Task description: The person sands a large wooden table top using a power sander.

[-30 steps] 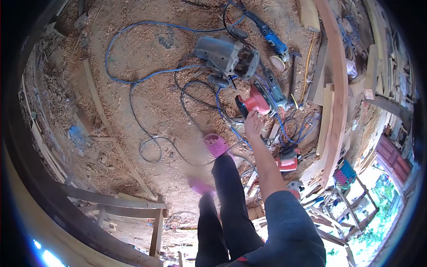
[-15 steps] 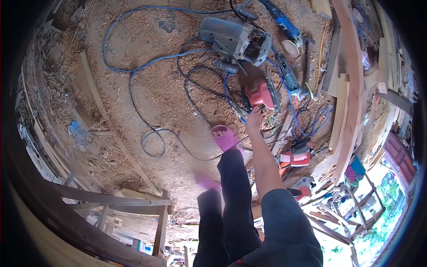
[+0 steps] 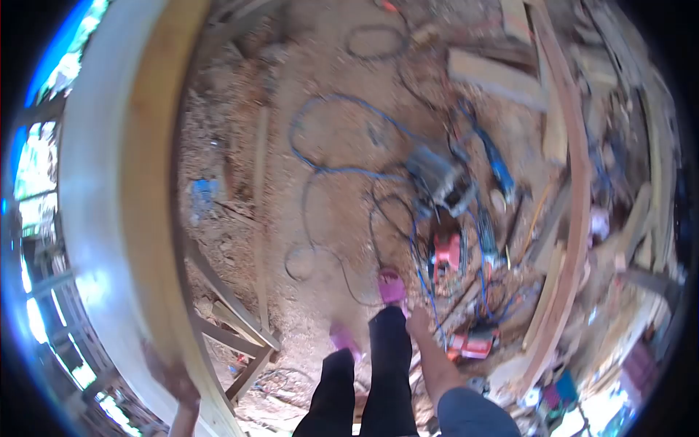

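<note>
My left hand (image 3: 173, 375) lies against the face of a large pale wooden plank (image 3: 156, 182) at the left; its fingers look stretched along the wood, though blurred. Beside my right knee hangs my right hand (image 3: 419, 320), too smeared for its fingers to show clearly. Beyond it, a red sander (image 3: 446, 252) rests on the ground, apart from the hand. A grey planer (image 3: 439, 178) lies farther off, with a blue angle grinder (image 3: 496, 160) to its right. Closer to my right forearm is another red power tool (image 3: 473, 344).
Blue cable (image 3: 357, 172) and dark cords loop over the sawdust-covered ground. A long beam (image 3: 579, 182) and loose boards line the right side. A wooden frame (image 3: 255, 364) stands at lower left. My feet wear pink shoes (image 3: 392, 286).
My right hand has left the red sander and drawn back toward my leg. The view has shifted, bringing the large plank and my left hand into sight at the left.
</note>
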Demonstrator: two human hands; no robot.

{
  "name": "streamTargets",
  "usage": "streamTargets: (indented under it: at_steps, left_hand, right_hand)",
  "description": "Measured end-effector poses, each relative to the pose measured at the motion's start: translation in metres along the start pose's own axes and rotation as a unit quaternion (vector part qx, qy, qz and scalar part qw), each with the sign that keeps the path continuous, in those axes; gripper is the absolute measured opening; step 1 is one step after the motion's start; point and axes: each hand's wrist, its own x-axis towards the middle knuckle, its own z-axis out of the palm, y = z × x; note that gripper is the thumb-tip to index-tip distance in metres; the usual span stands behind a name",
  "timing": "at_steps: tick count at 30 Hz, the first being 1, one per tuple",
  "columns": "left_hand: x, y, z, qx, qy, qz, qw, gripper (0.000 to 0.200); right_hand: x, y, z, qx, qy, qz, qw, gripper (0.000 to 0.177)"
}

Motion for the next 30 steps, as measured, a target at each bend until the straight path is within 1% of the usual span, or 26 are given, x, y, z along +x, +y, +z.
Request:
streamTargets:
  at_steps: [1,2,3,4,5,7,8,9,10,11,13,14,15,17,18,20,21,23,24,25,26,27,28,29,30]
  left_hand:
    - [0.004,0.003,-0.003,0.057,-0.017,0.017,0.998,0.060]
    - [0.006,0.007,-0.006,0.058,0.010,0.006,0.998,0.060]
    - [0.007,0.012,-0.008,0.142,-0.022,-0.007,0.990,0.061]
    - [0.009,0.017,-0.010,0.223,-0.059,-0.024,0.973,0.062]
    - [0.011,0.020,-0.011,0.219,-0.040,-0.037,0.974,0.062]
    - [0.013,0.025,-0.013,0.222,-0.048,-0.031,0.973,0.059]
    - [0.012,0.025,-0.013,0.217,-0.031,-0.045,0.975,0.059]
    - [0.011,0.024,-0.013,0.214,-0.033,-0.039,0.975,0.059]
    - [0.011,0.023,-0.014,0.213,-0.035,-0.035,0.976,0.059]
    - [0.013,0.025,-0.016,0.211,-0.018,-0.050,0.976,0.059]
    - [0.014,0.031,-0.023,0.165,-0.059,-0.079,0.981,0.060]
    - [0.015,0.033,-0.026,0.149,-0.064,-0.095,0.982,0.061]
    - [0.013,0.034,-0.028,0.133,-0.069,-0.113,0.982,0.061]
    - [0.009,0.028,-0.025,0.120,-0.031,-0.082,0.989,0.061]
    - [0.002,0.023,-0.016,0.127,-0.015,-0.089,0.988,0.060]
    - [-0.014,0.020,0.002,0.138,0.013,-0.107,0.985,0.061]
    - [-0.030,0.027,0.007,0.141,0.023,-0.118,0.983,0.063]
    - [-0.071,0.060,-0.041,0.003,0.039,-0.058,0.998,0.056]
    - [-0.105,0.065,-0.040,-0.032,0.089,-0.045,0.995,0.053]
    - [-0.145,0.068,-0.035,-0.062,0.141,-0.030,0.988,0.049]
    - [-0.188,0.066,-0.037,-0.100,0.118,-0.050,0.987,0.043]
    - [-0.234,0.068,-0.036,-0.142,0.095,-0.066,0.983,0.037]
    - [-0.291,0.063,-0.015,-0.161,0.074,-0.117,0.977,0.031]
    - [-0.348,0.053,0.001,-0.181,0.055,-0.161,0.969,0.025]
    - [-0.400,0.050,-0.022,-0.105,-0.077,-0.194,0.972,0.020]
  right_hand:
    - [-0.021,-0.004,-0.010,0.030,-0.011,-0.005,0.999,0.043]
    - [-0.030,0.007,0.007,0.002,0.006,0.002,1.000,0.042]
    - [-0.043,0.012,0.007,-0.032,0.022,-0.059,0.997,0.039]
    - [-0.053,0.009,-0.003,-0.038,-0.011,-0.046,0.998,0.035]
    - [-0.062,0.008,-0.013,-0.044,-0.045,-0.030,0.998,0.031]
    - [-0.065,0.019,-0.023,-0.066,-0.039,-0.094,0.993,0.023]
    - [-0.069,0.019,-0.039,-0.118,-0.043,-0.103,0.987,0.022]
    - [-0.075,0.019,-0.054,-0.170,-0.046,-0.110,0.978,0.023]
    - [-0.048,0.053,-0.037,-0.205,-0.048,-0.152,0.966,0.030]
    - [-0.062,0.037,-0.067,-0.219,-0.037,-0.165,0.961,0.030]
    - [-0.108,0.008,-0.125,-0.111,0.031,-0.147,0.982,0.031]
    - [-0.093,0.026,-0.120,-0.124,0.045,-0.151,0.980,0.031]
    - [-0.100,0.021,-0.136,-0.139,0.049,-0.170,0.974,0.031]
    - [-0.119,0.009,-0.160,-0.235,0.007,-0.187,0.954,0.028]
    - [-0.125,0.004,-0.163,-0.251,0.013,-0.207,0.945,0.028]
    - [-0.129,0.008,-0.159,-0.217,0.101,-0.183,0.954,0.025]
    - [-0.143,-0.002,-0.162,-0.238,0.103,-0.205,0.944,0.025]
    - [-0.174,-0.013,-0.158,-0.193,0.125,-0.255,0.939,0.023]
    - [-0.179,-0.017,-0.148,-0.226,0.146,-0.298,0.916,0.022]
    - [-0.165,-0.011,-0.132,-0.253,0.137,-0.318,0.904,0.022]
    - [-0.149,-0.002,-0.113,-0.217,0.102,-0.309,0.920,0.022]
    - [-0.150,0.006,-0.103,-0.181,0.068,-0.292,0.937,0.021]
    - [-0.210,-0.027,-0.100,-0.222,0.059,-0.314,0.921,0.022]
    - [-0.220,-0.035,-0.083,-0.235,0.058,-0.326,0.914,0.022]
    - [-0.218,-0.043,-0.064,-0.276,0.034,-0.310,0.909,0.024]
